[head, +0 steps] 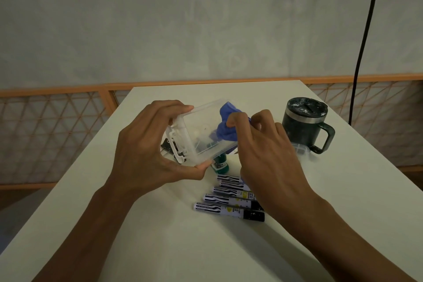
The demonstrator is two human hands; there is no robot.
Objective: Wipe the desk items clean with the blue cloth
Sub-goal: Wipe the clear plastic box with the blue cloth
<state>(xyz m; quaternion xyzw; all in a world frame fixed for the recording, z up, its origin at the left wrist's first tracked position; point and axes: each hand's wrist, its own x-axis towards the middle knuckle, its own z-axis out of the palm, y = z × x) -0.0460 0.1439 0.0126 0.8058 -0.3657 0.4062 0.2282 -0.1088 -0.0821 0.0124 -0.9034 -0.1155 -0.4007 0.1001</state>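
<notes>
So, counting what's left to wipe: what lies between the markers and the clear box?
In the head view, a small green object stands on the table between the markers and the clear box, partly hidden by it.

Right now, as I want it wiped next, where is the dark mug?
Head view: the dark mug stands upright on the table, far right, just beyond the right hand.

Our right hand (270,155) covers the far ends of the markers (229,201), whose print is too small for us to read. The blue cloth (225,130) shows only in part past our fingers and the clear plastic box (201,135). A green item (220,163) beneath the box is half hidden and beyond naming, as are black pieces (168,143) behind our left hand (146,151). The black cable (364,36) runs off the top edge.
</notes>
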